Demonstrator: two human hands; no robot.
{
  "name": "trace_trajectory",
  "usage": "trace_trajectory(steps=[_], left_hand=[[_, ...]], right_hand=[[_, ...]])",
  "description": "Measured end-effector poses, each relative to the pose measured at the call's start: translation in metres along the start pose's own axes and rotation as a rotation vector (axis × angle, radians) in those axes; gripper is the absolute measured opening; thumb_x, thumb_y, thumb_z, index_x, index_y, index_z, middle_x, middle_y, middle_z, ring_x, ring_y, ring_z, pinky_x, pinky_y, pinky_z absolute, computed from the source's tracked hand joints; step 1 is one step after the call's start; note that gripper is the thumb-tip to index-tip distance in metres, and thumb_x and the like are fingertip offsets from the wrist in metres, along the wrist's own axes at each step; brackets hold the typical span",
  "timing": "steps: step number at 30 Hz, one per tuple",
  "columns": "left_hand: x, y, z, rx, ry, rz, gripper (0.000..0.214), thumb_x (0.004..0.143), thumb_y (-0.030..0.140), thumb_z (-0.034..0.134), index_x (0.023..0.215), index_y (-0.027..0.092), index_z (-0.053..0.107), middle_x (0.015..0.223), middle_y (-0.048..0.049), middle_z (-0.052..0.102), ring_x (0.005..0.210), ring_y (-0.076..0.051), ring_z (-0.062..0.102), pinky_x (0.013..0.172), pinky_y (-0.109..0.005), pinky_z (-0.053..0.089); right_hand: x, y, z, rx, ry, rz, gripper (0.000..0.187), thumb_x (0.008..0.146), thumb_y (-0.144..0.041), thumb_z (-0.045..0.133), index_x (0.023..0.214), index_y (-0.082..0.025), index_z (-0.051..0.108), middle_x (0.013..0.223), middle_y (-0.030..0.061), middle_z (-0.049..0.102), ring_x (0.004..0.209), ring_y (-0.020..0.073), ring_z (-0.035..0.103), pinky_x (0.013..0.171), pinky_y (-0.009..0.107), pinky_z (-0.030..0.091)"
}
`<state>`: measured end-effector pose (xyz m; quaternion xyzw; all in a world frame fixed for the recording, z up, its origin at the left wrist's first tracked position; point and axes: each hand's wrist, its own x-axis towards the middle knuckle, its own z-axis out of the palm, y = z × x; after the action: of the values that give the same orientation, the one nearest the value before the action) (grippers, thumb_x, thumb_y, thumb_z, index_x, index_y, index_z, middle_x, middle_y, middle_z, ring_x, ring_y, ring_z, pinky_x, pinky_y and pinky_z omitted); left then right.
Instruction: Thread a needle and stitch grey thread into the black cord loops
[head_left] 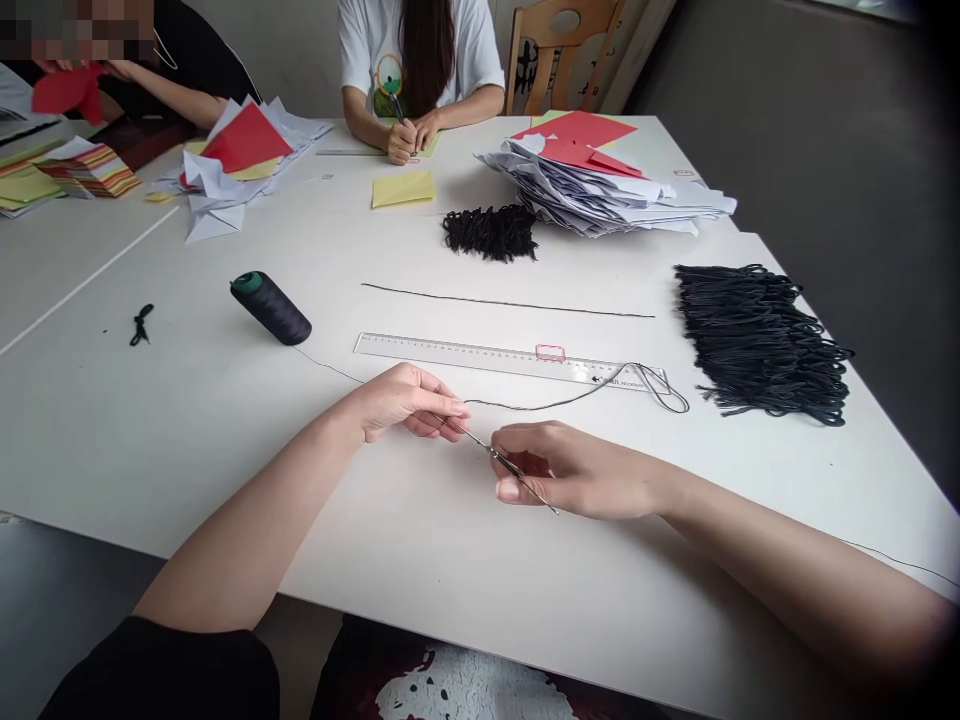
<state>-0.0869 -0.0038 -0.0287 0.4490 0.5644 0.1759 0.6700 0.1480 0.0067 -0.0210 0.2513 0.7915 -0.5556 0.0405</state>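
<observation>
My left hand (411, 400) pinches a black cord (517, 408) between thumb and fingertips. From there the cord runs right and ends in a loose loop over the end of the clear ruler (465, 351). My right hand (570, 465) is closed around a thin metal tool with a dark middle (501, 461). The tool slants up to the left, and its far tip meets my left fingertips, where it is partly hidden. Left of my left hand lies a spool of black thread (274, 310), its thread trailing toward my wrist. A straight length of cord (502, 301) lies beyond the ruler.
At right lies a large row of black tassels (757, 345); a smaller black bundle (489, 233) lies farther back. Crumpled papers (592, 190), a yellow slip (403, 190) and a small knotted cord (141, 325) also rest on the table. A person (420, 60) writes opposite; another sits far left.
</observation>
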Motion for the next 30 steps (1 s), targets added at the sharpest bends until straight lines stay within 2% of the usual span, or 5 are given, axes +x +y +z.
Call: trace_trajectory(steps=[3, 8, 30], left_hand=[[-0.001, 0.000, 0.000, -0.009, -0.011, 0.001, 0.023, 0.069, 0.039, 0.077, 0.078, 0.017, 0.074, 0.085, -0.0074, 0.075, 0.079, -0.018, 0.070, 0.073, -0.025, 0.049], [-0.002, 0.001, 0.000, -0.006, -0.011, -0.002, 0.024, 0.069, 0.039, 0.078, 0.078, 0.017, 0.075, 0.084, -0.0076, 0.075, 0.079, -0.018, 0.069, 0.071, -0.024, 0.049], [-0.002, 0.003, 0.000, -0.026, 0.000, 0.000, 0.024, 0.068, 0.038, 0.079, 0.078, 0.017, 0.076, 0.084, -0.0085, 0.074, 0.080, -0.018, 0.069, 0.072, -0.024, 0.051]], right_hand=[[0.003, 0.003, 0.005, 0.027, -0.052, 0.059, 0.047, 0.086, -0.057, 0.053, 0.069, -0.017, 0.034, 0.063, -0.0048, 0.031, 0.057, 0.0075, 0.027, 0.052, 0.023, 0.025], [0.006, 0.006, 0.007, 0.008, -0.097, 0.093, 0.048, 0.086, -0.056, 0.053, 0.067, -0.017, 0.032, 0.062, -0.0051, 0.031, 0.056, 0.0073, 0.027, 0.051, 0.023, 0.025], [0.011, 0.010, 0.011, -0.023, -0.034, 0.059, 0.045, 0.087, -0.055, 0.050, 0.068, -0.018, 0.034, 0.062, -0.0048, 0.033, 0.055, 0.0073, 0.027, 0.051, 0.023, 0.026]])
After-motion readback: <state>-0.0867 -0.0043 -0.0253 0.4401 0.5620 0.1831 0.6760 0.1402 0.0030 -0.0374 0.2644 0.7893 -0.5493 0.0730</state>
